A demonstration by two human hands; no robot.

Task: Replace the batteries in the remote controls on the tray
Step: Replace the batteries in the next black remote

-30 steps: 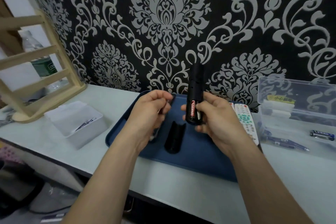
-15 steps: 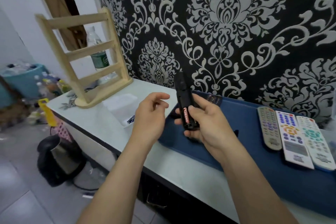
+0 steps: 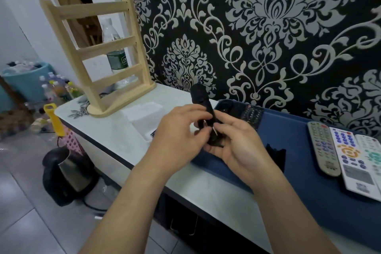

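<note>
Black remote [image 3: 203,101] half-hidden by fingers [image 3: 203,115]

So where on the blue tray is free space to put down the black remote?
The blue tray is bare along its near side, between the hands and the grey remote. Its right end is crowded with three remotes side by side. The far left corner holds another black remote. A black cover lies mid-tray.

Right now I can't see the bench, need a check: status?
Both hands on black remote, held upright above tray. Three light remotes wait. Nothing obstructing.
</note>
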